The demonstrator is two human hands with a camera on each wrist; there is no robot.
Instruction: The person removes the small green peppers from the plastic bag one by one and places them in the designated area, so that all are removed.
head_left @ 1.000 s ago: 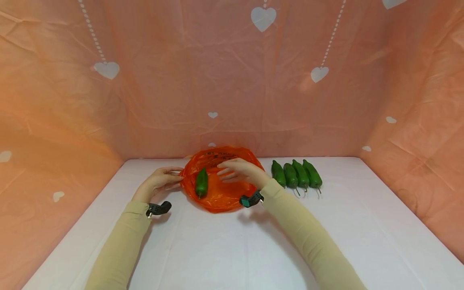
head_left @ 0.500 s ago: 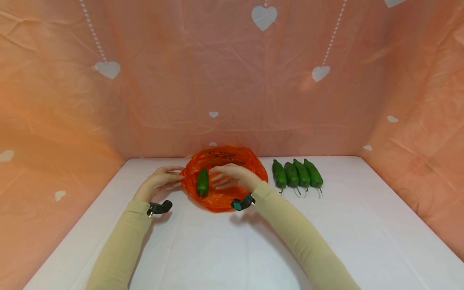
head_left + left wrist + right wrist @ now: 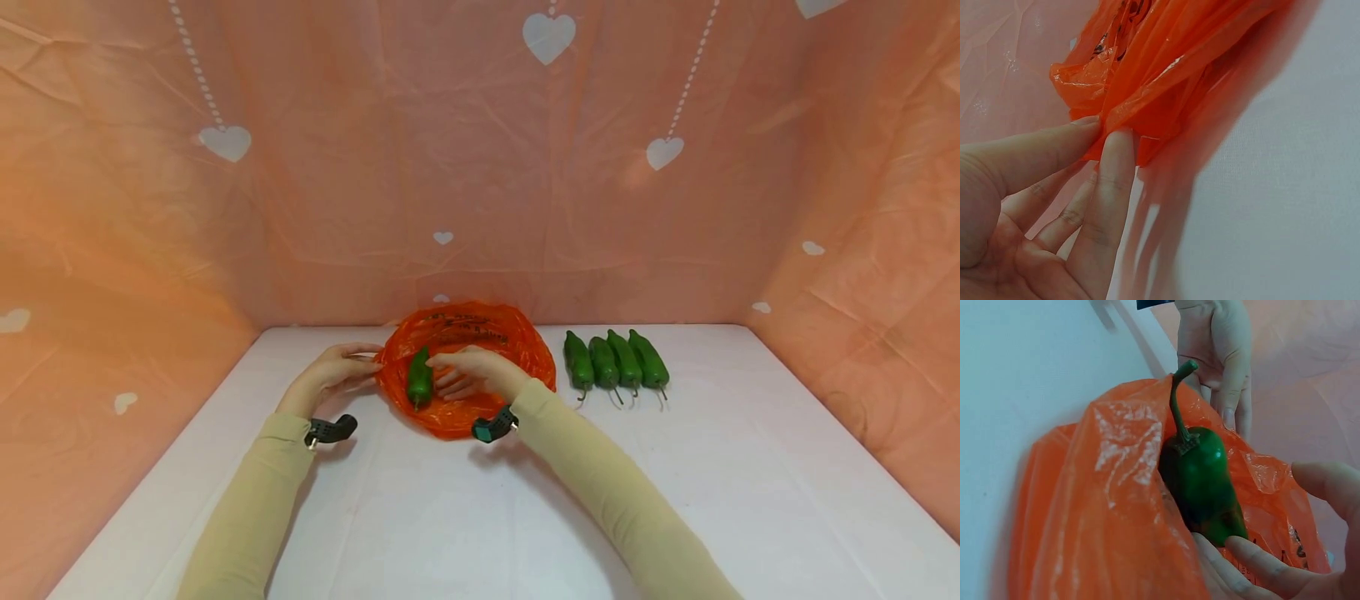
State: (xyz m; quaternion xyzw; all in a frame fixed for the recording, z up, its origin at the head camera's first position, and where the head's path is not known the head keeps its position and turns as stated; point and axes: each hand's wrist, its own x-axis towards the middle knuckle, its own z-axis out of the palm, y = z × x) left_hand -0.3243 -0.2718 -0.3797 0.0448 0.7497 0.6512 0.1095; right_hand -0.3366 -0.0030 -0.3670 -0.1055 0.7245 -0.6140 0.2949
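Note:
An orange-red plastic bag (image 3: 528, 346) with dark print lies spread open on the white table. One green pepper (image 3: 419, 383) is in its left part; the right wrist view shows its stem poking up at the bag's edge. My left hand (image 3: 322, 383) pinches the bag's left edge between thumb and finger, seen closely in the left wrist view. Over the bag's opening, my right hand (image 3: 480, 373) has its thumb spread from its extended fingers. In the right wrist view its fingertips (image 3: 1241, 547) are at the pepper's lower end; firm contact is unclear.
Several green peppers (image 3: 617, 362) lie side by side in a row to the right of the bag, stems toward me. Peach-coloured cloth (image 3: 480, 183) with white hearts hangs behind the white table (image 3: 420, 508) and on both sides.
My right hand has moved left and slightly down over the bag, closer to the pepper inside. More of the bag's right side now shows. My left hand keeps its place.

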